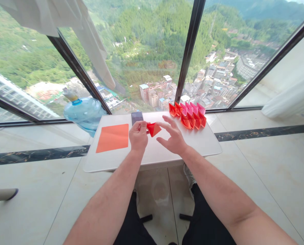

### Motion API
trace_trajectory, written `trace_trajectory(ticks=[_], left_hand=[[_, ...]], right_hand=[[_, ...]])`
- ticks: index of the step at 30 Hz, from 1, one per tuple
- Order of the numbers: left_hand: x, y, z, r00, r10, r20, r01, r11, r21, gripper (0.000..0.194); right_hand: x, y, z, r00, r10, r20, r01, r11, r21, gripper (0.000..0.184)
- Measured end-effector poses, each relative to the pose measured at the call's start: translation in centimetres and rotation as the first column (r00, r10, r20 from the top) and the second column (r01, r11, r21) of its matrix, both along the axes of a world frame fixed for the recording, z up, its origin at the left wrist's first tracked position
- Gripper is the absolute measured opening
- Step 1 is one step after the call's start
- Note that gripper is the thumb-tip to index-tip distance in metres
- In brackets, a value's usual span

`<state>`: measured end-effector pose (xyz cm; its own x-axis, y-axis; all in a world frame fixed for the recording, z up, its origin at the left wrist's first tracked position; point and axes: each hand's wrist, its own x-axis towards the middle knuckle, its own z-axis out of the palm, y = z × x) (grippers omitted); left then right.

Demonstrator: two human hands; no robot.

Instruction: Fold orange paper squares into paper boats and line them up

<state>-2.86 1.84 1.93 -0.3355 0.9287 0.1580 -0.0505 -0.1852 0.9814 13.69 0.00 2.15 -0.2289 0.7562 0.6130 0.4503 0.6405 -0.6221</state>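
A small red folded paper piece [153, 129] is pinched at its left side by my left hand [138, 135], above the white table [152, 154]. My right hand [172, 136] is open, thumb and fingers spread at the right of the folded piece; whether a fingertip touches its edge I cannot tell. Left of my hands lies a flat orange-red paper sheet [112, 137]. At the table's back right stand several orange-red folded papers [193, 121] in a row, with several pink ones [192, 109] behind them.
A dark flat object [137, 117] lies at the table's back edge behind my left hand. A big blue water bottle [84, 112] stands beyond the left corner. Window frames [190, 51] rise behind the table. My legs are under its front edge.
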Motion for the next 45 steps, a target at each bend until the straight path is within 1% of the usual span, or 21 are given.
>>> trace_trajectory(ticks=[2,3,4,6,8,10,13,17,20,23,26,28,29,31,33,35,37,39,41,42,45], left_hand=[[-0.1,-0.2,-0.1,0.998,0.002,-0.064,-0.002,1.0,0.002,0.038],[-0.1,-0.3,-0.2,0.995,0.007,-0.103,-0.006,1.0,0.004,0.036],[-0.1,-0.4,-0.2,0.99,0.008,-0.142,-0.008,1.0,0.006,0.035],[-0.2,-0.5,-0.2,0.983,0.001,-0.184,0.001,1.0,0.013,0.033],[-0.2,-0.5,-0.3,0.988,-0.013,-0.157,0.016,1.0,0.019,0.032],[-0.1,-0.4,-0.2,0.996,-0.017,-0.09,0.018,1.0,0.012,0.032],[0.0,-0.1,0.0,0.999,-0.022,0.031,0.022,1.0,-0.018,0.036],[-0.1,0.1,0.5,0.983,-0.009,0.182,0.018,0.999,-0.047,0.04],[-0.2,0.0,0.9,0.973,-0.014,0.23,0.027,0.998,-0.052,0.042],[-0.4,0.0,1.1,0.972,-0.006,0.236,0.017,0.999,-0.045,0.041],[-0.4,0.1,1.1,0.975,-0.004,0.224,0.012,0.999,-0.034,0.041],[-0.4,0.2,1.0,0.979,-0.015,0.201,0.021,0.999,-0.029,0.041],[-0.3,0.2,1.0,0.982,-0.021,0.187,0.027,0.999,-0.027,0.042],[0.0,0.1,0.8,0.985,-0.035,0.168,0.039,0.999,-0.025,0.043],[0.4,-0.1,0.6,0.977,-0.054,0.205,0.062,0.997,-0.036,0.043],[0.9,-0.4,0.5,0.942,-0.089,0.322,0.114,0.992,-0.058,0.043],[1.3,-0.7,0.5,0.867,-0.134,0.481,0.196,0.977,-0.081,0.044],[1.6,-0.9,0.5,0.778,-0.178,0.603,0.285,0.955,-0.086,0.044],[1.8,-1.1,0.6,0.715,-0.222,0.663,0.355,0.932,-0.07,0.038],[1.8,-1.1,0.6,0.699,-0.242,0.673,0.381,0.923,-0.064,0.032],[1.9,-1.1,0.5,0.703,-0.26,0.662,0.407,0.91,-0.074,0.018]], right_hand=[[0.0,-0.1,0.2,0.999,-0.001,0.037,0.0,1.0,0.024,0.066],[-0.1,-0.1,0.2,0.999,0.002,0.053,-0.003,1.0,0.021,0.064],[0.0,0.0,0.2,0.998,0.006,0.067,-0.007,1.0,0.012,0.058],[0.0,0.0,0.2,0.997,0.004,0.08,-0.003,1.0,-0.01,0.035],[0.1,0.2,0.0,0.997,-0.012,0.07,0.015,0.999,-0.03,0.014],[0.1,0.3,-0.3,0.998,-0.025,0.052,0.028,0.998,-0.053,0.004],[0.2,0.5,-0.8,1.0,-0.014,0.019,0.016,0.992,-0.126,0.002],[0.0,0.5,-1.0,1.0,-0.019,-0.022,0.012,0.968,-0.252,0.007],[-0.2,0.4,-1.0,0.996,-0.058,-0.062,0.035,0.948,-0.317,0.01],[-0.3,0.3,-0.8,0.992,-0.088,-0.087,0.053,0.937,-0.345,0.011],[-0.4,0.2,-0.6,0.992,-0.098,-0.085,0.066,0.944,-0.322,0.011],[-0.4,0.2,-0.6,0.994,-0.053,-0.099,0.022,0.957,-0.29,0.004],[-0.5,0.2,-0.6,0.994,-0.021,-0.11,-0.01,0.962,-0.273,0.005],[-0.6,0.1,-0.8,0.992,0.033,-0.119,-0.061,0.969,-0.241,0.018],[-0.9,0.1,-1.1,0.994,0.038,-0.102,-0.06,0.974,-0.217,0.024],[-1.1,0.1,-1.4,0.997,0.007,-0.077,-0.022,0.982,-0.189,0.021],[-1.3,0.1,-1.6,0.998,-0.039,-0.055,0.03,0.989,-0.148,0.019],[-1.4,0.0,-1.5,0.997,-0.08,-0.014,0.078,0.993,-0.093,0.018],[-1.4,-0.1,-1.4,0.992,-0.114,0.051,0.116,0.993,-0.029,0.019],[-1.4,-0.1,-1.3,0.988,-0.129,0.085,0.129,0.992,0.004,0.018],[-1.2,-0.1,-1.1,0.974,-0.156,0.168,0.147,0.987,0.062,0.016]])
